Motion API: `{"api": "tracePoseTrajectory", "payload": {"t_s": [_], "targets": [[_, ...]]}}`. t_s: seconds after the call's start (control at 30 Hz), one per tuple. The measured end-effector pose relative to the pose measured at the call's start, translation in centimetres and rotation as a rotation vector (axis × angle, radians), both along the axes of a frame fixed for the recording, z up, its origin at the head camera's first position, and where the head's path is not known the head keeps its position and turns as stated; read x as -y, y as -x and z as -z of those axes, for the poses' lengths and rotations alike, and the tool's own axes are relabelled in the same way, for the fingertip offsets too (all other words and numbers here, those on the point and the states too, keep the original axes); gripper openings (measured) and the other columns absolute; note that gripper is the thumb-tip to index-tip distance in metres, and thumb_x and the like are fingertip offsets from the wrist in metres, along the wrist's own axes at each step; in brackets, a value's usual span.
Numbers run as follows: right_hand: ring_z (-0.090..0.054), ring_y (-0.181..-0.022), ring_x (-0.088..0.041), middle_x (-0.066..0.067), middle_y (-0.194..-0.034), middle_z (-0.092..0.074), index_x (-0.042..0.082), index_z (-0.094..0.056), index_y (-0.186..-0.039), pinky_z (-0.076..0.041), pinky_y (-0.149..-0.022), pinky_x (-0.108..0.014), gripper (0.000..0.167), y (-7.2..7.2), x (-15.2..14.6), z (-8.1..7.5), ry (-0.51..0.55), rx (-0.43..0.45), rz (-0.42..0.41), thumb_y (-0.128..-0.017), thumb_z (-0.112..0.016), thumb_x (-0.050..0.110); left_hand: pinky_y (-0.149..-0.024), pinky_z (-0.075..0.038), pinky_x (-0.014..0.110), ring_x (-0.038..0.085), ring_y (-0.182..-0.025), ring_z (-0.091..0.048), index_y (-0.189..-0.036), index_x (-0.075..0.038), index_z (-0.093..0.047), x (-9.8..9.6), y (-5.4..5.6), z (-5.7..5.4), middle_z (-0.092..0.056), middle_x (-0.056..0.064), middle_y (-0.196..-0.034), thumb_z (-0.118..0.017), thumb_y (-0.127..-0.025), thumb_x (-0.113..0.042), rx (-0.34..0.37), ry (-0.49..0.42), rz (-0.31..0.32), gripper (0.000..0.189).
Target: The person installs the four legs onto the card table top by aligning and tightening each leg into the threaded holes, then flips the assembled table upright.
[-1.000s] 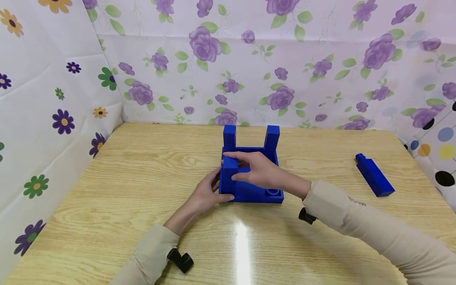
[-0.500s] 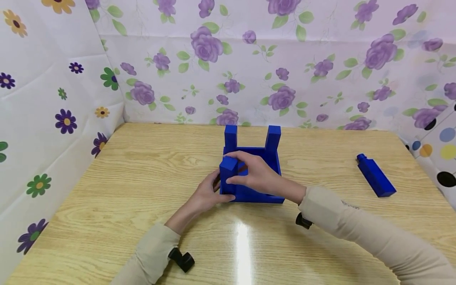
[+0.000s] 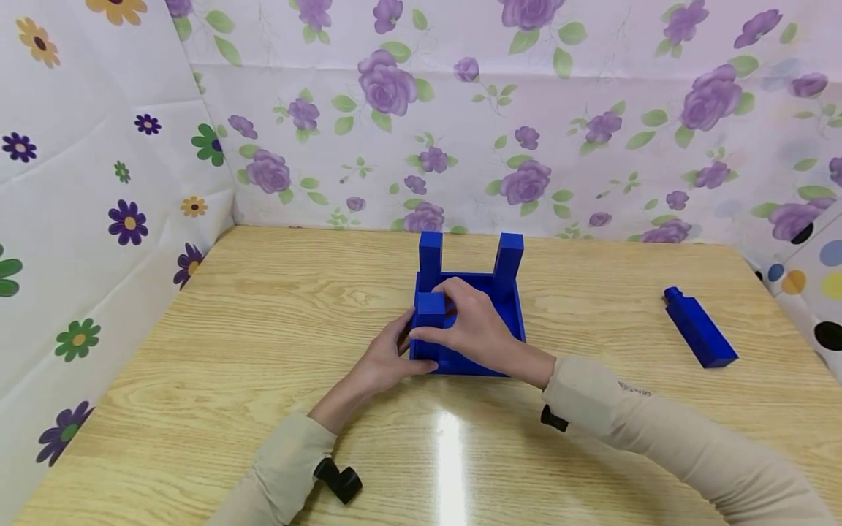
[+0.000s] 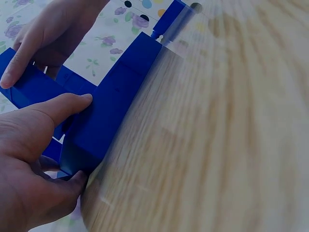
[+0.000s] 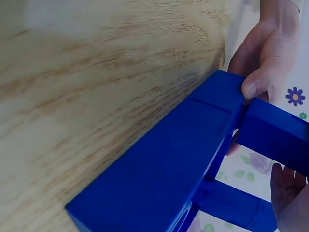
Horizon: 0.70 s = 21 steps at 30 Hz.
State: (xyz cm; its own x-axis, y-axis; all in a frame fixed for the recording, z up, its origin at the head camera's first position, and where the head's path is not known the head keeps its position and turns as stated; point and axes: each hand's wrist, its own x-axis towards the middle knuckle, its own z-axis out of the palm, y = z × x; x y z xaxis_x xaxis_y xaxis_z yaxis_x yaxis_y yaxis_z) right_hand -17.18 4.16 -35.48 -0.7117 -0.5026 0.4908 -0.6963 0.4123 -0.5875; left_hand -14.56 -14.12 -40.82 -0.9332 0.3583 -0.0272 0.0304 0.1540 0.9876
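A blue square base [image 3: 506,318] lies flat on the wooden table [image 3: 263,351], with two blue posts [image 3: 430,253] upright at its far corners. My right hand [image 3: 470,325] grips a third blue post [image 3: 430,307] standing at the near left corner of the base. My left hand [image 3: 384,358] holds that near left corner, thumb on the front edge, as the left wrist view shows on the base [image 4: 101,121]. In the right wrist view the base [image 5: 178,159] fills the middle and the left thumb [image 5: 256,82] presses its corner.
A loose blue post [image 3: 699,327] with a round peg lies on the table at the right. Floral sheets [image 3: 460,109] wall the table at the back and left. Black wrist-camera mounts [image 3: 338,481] sit under both sleeves.
My right hand has lowered the third post further into the near left corner, so it now stands lower. The left hand has stayed on the corner.
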Motion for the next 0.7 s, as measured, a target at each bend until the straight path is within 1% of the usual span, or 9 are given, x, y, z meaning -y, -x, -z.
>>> {"api": "tracePoseTrajectory", "payload": {"t_s": [0.2, 0.27, 0.33, 0.4, 0.5, 0.6, 0.7], "targets": [[-0.056, -0.079, -0.015, -0.006, -0.098, -0.061, 0.002, -0.060, -0.108, -0.052, -0.067, -0.029, 0.051, -0.1, 0.0, -0.4, -0.020, 0.006, -0.018, -0.072, -0.087, 0.025, -0.112, -0.029, 0.037, 0.021, -0.138, -0.033, -0.155, -0.012, -0.018, 0.0, 0.0, 0.0, -0.026, 0.004, -0.155, -0.075, -0.082, 0.001, -0.014, -0.015, 0.019, 0.094], [-0.057, -0.080, -0.016, -0.007, -0.102, -0.062, 0.001, -0.060, -0.111, -0.053, -0.069, -0.031, 0.053, -0.1, 0.0, -0.6, -0.028, 0.025, -0.023, -0.072, -0.087, 0.025, -0.112, -0.029, 0.038, 0.022, -0.138, -0.033, -0.155, -0.011, -0.018, 0.1, 0.0, 0.1, -0.026, 0.005, -0.155, -0.075, -0.082, 0.002, -0.014, -0.017, 0.018, 0.094], [-0.058, -0.083, -0.016, -0.007, -0.106, -0.062, 0.001, -0.060, -0.115, -0.054, -0.072, -0.033, 0.055, -0.1, -0.1, -0.8, -0.037, 0.064, -0.030, -0.073, -0.086, 0.026, -0.112, -0.029, 0.038, 0.023, -0.138, -0.032, -0.155, -0.008, -0.016, 0.1, 0.0, 0.1, -0.024, 0.007, -0.156, -0.075, -0.082, 0.001, -0.007, -0.013, 0.013, 0.094], [-0.059, -0.091, -0.016, -0.007, -0.113, -0.062, 0.002, -0.059, -0.122, -0.054, -0.077, -0.033, 0.059, 0.0, -0.4, -1.1, -0.044, 0.127, -0.051, -0.075, -0.085, 0.027, -0.111, -0.030, 0.038, 0.024, -0.139, -0.031, -0.155, -0.007, -0.015, 0.1, 0.0, 0.1, -0.023, 0.009, -0.156, -0.075, -0.082, 0.000, 0.006, -0.010, 0.011, 0.095], [-0.057, -0.106, -0.018, -0.005, -0.124, -0.059, 0.005, -0.055, -0.131, -0.052, -0.086, -0.033, 0.062, 0.4, -1.0, -1.9, -0.041, 0.257, -0.112, -0.079, -0.083, 0.024, -0.110, -0.032, 0.039, 0.026, -0.140, -0.028, -0.155, -0.006, -0.013, 0.1, 0.0, 0.2, -0.023, 0.011, -0.156, -0.076, -0.082, 0.000, 0.017, -0.017, 0.011, 0.096], [-0.050, -0.122, -0.020, -0.005, -0.133, -0.055, 0.007, -0.050, -0.138, -0.048, -0.095, -0.035, 0.063, 1.0, -1.7, -2.7, -0.029, 0.385, -0.220, -0.083, -0.079, 0.018, -0.109, -0.033, 0.040, 0.026, -0.140, -0.028, -0.155, -0.007, -0.014, 0.0, 0.0, 0.1, -0.026, 0.010, -0.156, -0.076, -0.080, 0.001, 0.018, -0.027, 0.010, 0.097], [-0.045, -0.130, -0.021, -0.007, -0.139, -0.052, 0.005, -0.047, -0.141, -0.043, -0.102, -0.041, 0.062, 1.8, -2.2, -3.3, 0.001, 0.495, -0.337, -0.086, -0.074, 0.010, -0.110, -0.032, 0.042, 0.027, -0.140, -0.028, -0.155, -0.007, -0.016, -0.1, 0.0, 0.0, -0.027, 0.010, -0.155, -0.077, -0.079, 0.001, 0.005, -0.026, 0.003, 0.097]]}}
